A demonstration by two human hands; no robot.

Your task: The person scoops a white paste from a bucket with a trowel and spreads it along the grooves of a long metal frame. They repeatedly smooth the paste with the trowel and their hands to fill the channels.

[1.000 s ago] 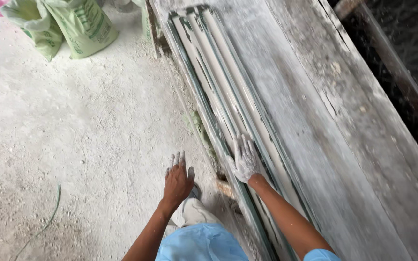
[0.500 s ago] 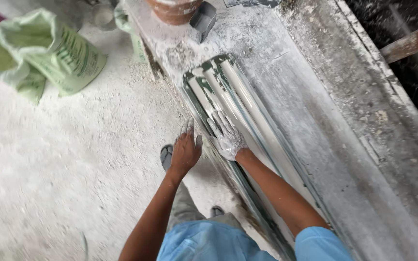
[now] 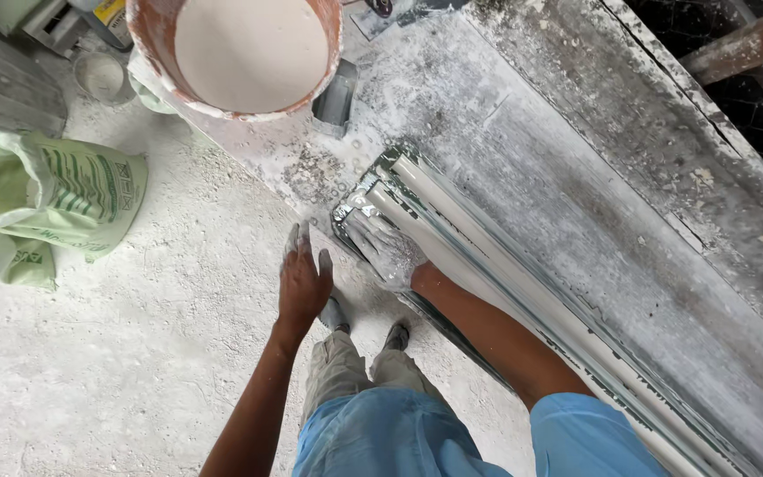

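A long moulding form filled with wet white plaster lies along a dusty workbench. My right hand, coated in white plaster, lies flat on the near end of the form, fingers spread along its surface. My left hand hovers beside the bench edge over the floor, fingers apart, plaster on the fingertips, holding nothing. My legs and shoes are below.
A large reddish bucket of white plaster mix stands at the bench's end, a dark trowel-like tool beside it. A green-printed sack lies on the dusty floor at left. A small pot sits near the bucket.
The view has moved along the bench toward its end. My right hand has slid along the form to its near end. The bucket has come into view.
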